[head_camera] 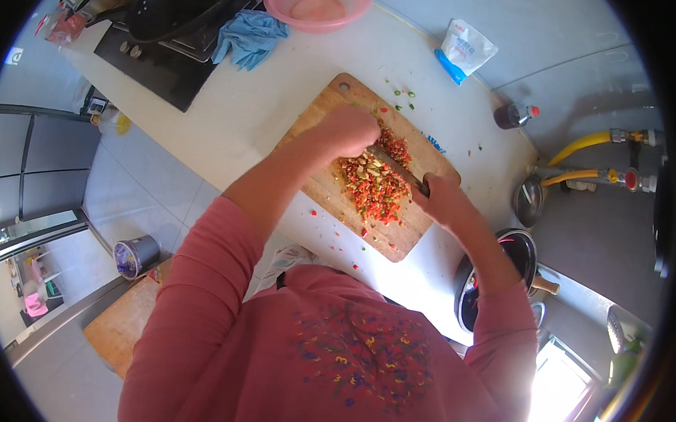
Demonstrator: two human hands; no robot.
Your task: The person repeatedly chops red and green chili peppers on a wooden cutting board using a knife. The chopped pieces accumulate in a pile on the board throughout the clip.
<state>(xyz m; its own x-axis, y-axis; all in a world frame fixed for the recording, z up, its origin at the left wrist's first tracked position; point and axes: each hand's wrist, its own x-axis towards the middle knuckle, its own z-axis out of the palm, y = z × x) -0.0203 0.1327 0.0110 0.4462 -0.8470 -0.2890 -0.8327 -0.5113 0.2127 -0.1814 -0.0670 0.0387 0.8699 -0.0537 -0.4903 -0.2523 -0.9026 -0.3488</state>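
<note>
A wooden cutting board (421,236) lies at a slant on the white counter, bearing a pile of chopped red chili peppers (380,204) with green bits. Pale chopped pieces, apparently garlic (370,166), lie on the pile. My right hand (441,200) grips the dark handle of a kitchen knife (395,167), whose blade crosses the pile, seen mostly from above. At the blade's far end my left hand (355,130) is closed on the knife; the fingers hide that end. The cutting edge cannot be seen.
Pepper scraps dot the white counter (246,118) around the board. Beyond it are a pink basin (317,9), a blue cloth (252,38), a hob (153,65) with a black wok (172,10), a white-and-blue bag (466,51) and a red-capped bottle (514,115). A dark pot (518,251) stands near my right forearm.
</note>
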